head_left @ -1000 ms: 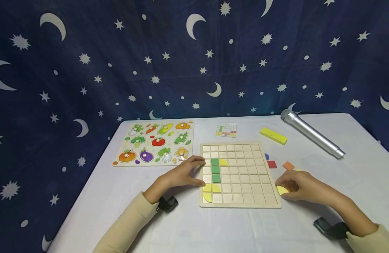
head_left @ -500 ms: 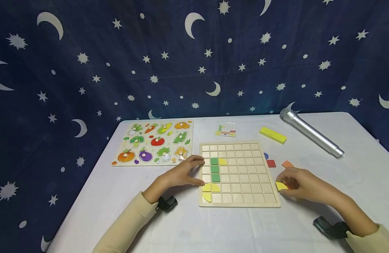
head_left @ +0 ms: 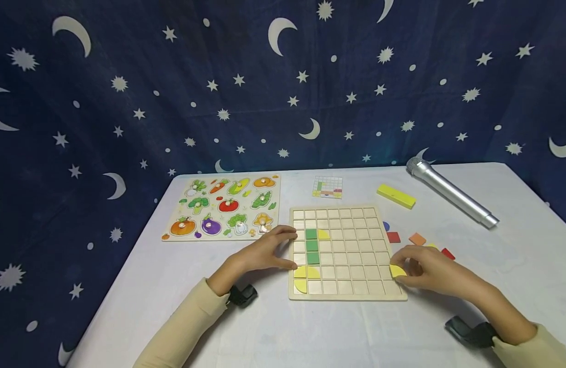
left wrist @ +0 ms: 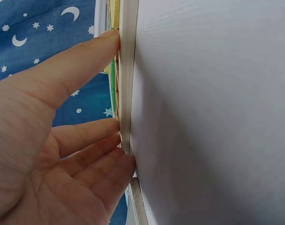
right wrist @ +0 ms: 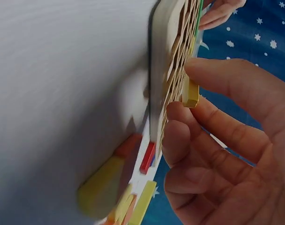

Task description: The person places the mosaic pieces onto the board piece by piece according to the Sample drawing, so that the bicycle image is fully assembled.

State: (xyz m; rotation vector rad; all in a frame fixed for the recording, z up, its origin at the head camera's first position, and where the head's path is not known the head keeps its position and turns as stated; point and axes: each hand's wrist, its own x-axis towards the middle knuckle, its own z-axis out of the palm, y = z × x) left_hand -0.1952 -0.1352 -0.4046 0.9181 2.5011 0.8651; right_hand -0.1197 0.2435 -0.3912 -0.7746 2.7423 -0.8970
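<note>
One vegetable board (head_left: 245,210): left of centre in the frame, flat on the white bench (head_left: 283,332).
Left hand (head_left: 261,252): released, fingers loosely extended; thumb and fingertips rest against the grid board's left edge.
Grid board (head_left: 347,297): lower middle of the frame; three green squares (head_left: 312,245) fill cells in its second column, one yellow quarter-round lies just right of the topmost, and three more sit at the lower left corner.
Pattern card (head_left: 327,187): just above the grid board, printed with a small coloured grid.
Held yellow piece (head_left: 397,271): at the grid board's lower right edge; whether it touches, I cannot tell.
Yellow bar (head_left: 396,197): right of centre, lying aslant.
Right hand (head_left: 437,268): grasping the held yellow piece between thumb and fingers.
Loose pieces: blue, red, orange and yellow, beside and above that hand, some partly hidden.
Silver microphone (head_left: 452,192): right side, lying diagonally.
</note>
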